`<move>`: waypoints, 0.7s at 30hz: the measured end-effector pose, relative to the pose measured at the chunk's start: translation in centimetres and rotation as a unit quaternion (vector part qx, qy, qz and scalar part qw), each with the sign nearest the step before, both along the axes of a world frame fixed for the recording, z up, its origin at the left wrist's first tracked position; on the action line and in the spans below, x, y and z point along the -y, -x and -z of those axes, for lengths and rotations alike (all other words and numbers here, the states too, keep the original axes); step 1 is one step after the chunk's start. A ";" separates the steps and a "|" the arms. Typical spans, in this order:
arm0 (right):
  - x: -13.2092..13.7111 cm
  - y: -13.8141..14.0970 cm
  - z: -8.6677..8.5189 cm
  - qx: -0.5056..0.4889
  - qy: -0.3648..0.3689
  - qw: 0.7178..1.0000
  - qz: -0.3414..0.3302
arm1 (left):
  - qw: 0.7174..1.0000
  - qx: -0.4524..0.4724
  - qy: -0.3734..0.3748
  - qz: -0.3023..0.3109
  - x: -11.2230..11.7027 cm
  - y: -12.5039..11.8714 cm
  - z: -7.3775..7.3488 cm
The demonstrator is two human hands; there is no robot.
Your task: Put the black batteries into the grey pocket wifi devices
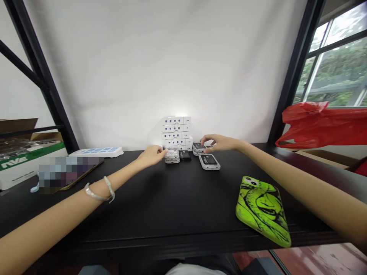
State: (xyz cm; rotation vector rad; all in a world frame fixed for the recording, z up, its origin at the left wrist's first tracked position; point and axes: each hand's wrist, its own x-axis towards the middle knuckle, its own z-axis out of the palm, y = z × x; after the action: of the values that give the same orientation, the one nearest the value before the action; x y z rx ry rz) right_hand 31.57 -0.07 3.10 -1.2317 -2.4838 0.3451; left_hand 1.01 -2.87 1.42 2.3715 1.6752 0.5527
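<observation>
My left hand has its fingers drawn together at the left edge of a small stack of white devices. Whatever may be between those fingertips is hidden. Beside that stack lie black batteries. My right hand reaches over a second stack of white devices, topped by a black battery. Its index finger and thumb are apart, close to the stack's right side. Just in front of it, a single white device lies flat, a black battery showing on its face.
White boxes are piled against the wall. A phone in a green case lies at front right. On the left are a power strip, a flat blurred-out item and a carton. A red plastic bag hangs at right.
</observation>
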 end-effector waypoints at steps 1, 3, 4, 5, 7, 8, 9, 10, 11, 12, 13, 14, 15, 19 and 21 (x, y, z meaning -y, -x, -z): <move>0.5 0.1 0.2 -0.012 -0.010 1.000 0.007 | 1.000 -0.011 -0.005 -0.021 -1.1 -0.3 -0.2; 1.3 0.6 0.6 -0.021 -0.028 0.999 0.033 | 0.998 -0.038 0.005 -0.047 -3.1 -0.8 -0.4; 1.5 1.0 0.8 -0.019 -0.036 0.998 0.043 | 0.997 -0.051 0.018 -0.051 -3.9 -1.0 -0.4; 1.6 1.5 0.9 -0.012 -0.043 0.998 0.047 | 0.996 -0.064 0.032 -0.050 -4.6 -1.1 -0.3; 1.5 2.5 1.1 0.007 -0.053 0.998 0.035 | 0.994 -0.084 0.052 -0.041 -5.3 -1.1 -0.1; 1.2 3.0 1.1 0.018 -0.054 0.998 0.024 | 0.994 -0.092 0.054 -0.037 -5.3 -1.0 0.1; 0.8 3.6 1.2 0.032 -0.055 0.998 0.012 | 0.993 -0.099 0.051 -0.034 -5.1 -0.8 0.2; 0.2 4.1 1.3 0.049 -0.053 0.997 0.001 | 0.993 -0.104 0.045 -0.032 -4.7 -0.5 0.3; -0.4 4.5 1.4 0.065 -0.051 0.997 -0.008 | 0.993 -0.108 0.039 -0.029 -4.1 -0.2 0.3; -1.1 4.9 1.5 0.081 -0.049 0.995 -0.017 | 0.993 -0.111 0.032 -0.027 -3.5 0.0 0.3; -1.8 5.3 1.7 0.095 -0.048 0.994 -0.024 | 0.993 -0.113 0.026 -0.023 -2.6 0.3 0.3; -2.4 5.6 1.8 0.109 -0.043 0.993 -0.030 | 0.993 -0.114 0.021 -0.020 -1.8 0.5 0.2; -2.9 5.8 1.9 0.123 -0.036 0.991 -0.034 | 0.993 -0.114 0.016 -0.015 -0.8 0.7 0.2; -3.7 6.2 2.0 0.137 0.018 0.990 -0.018 | 0.994 -0.108 0.006 0.014 3.1 0.4 0.5; -3.6 6.2 2.0 0.118 0.038 0.992 0.005 | 0.994 -0.108 0.009 0.033 4.8 -0.2 0.9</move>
State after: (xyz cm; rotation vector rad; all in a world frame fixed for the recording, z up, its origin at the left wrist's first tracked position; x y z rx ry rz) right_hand 25.37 3.55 1.10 -1.3871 -2.6825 0.3091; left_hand 1.19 -7.66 0.51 2.5402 1.6678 0.2775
